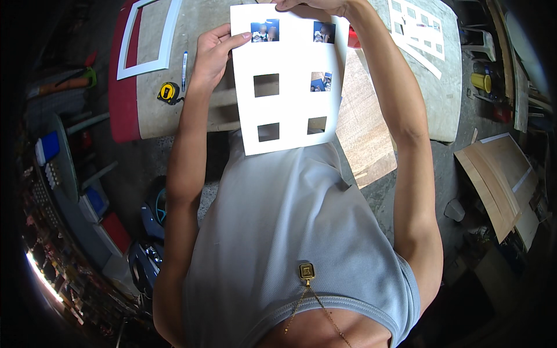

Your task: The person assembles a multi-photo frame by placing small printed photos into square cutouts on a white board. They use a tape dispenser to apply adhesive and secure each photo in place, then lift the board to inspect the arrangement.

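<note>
Item: white sheet (295,98) with six windows, held up over the near edge of the table (206,14). Three windows are backed by photographs (265,31) (the top pair and the right middle); three are left unfilled, the left middle and the bottom pair, so the set is judged half complete. The sheet's left edge is pinched by the left hand (216,51), its top edge by the right hand (318,4), partly cropped. On the table: white frame (142,71), tape measure (168,92) and pen (184,69), left; second windowed sheet (439,53), right.
</note>
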Demonstrator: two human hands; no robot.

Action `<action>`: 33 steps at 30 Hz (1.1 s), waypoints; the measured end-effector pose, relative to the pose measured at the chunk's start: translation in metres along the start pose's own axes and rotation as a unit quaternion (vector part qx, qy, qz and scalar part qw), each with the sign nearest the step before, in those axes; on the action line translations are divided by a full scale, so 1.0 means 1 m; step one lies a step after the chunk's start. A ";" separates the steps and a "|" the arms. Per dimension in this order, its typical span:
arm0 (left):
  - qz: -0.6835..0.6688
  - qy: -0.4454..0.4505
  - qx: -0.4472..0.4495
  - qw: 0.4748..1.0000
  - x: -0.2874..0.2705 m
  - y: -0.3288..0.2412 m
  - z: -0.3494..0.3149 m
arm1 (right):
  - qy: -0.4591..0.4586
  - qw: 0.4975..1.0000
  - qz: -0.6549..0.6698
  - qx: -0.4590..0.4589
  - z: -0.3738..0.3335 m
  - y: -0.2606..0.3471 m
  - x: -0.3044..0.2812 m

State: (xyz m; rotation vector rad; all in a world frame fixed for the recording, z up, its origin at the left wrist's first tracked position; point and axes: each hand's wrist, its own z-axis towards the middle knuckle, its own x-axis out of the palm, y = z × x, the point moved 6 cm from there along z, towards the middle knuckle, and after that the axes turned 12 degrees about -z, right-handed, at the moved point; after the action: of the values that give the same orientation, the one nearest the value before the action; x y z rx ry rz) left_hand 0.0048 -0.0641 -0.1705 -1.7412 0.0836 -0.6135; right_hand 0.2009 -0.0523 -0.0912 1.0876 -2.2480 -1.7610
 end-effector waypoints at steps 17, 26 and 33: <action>-0.009 0.049 0.073 0.996 0.011 -0.023 -0.019 | -0.005 1.000 -0.011 0.006 -0.005 0.003 -0.004; 0.026 0.051 0.093 0.994 0.016 -0.038 -0.021 | -0.018 0.999 -0.030 0.012 -0.009 0.004 -0.009; 0.046 0.054 0.104 0.992 0.015 -0.048 -0.015 | -0.022 0.998 -0.048 0.026 -0.005 0.003 -0.008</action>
State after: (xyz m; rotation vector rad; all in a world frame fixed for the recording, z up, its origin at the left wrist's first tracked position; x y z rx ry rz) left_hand -0.0020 -0.0700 -0.1191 -1.4944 0.1687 -0.6265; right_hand 0.2075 -0.0517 -0.0840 1.1966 -2.3174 -1.7889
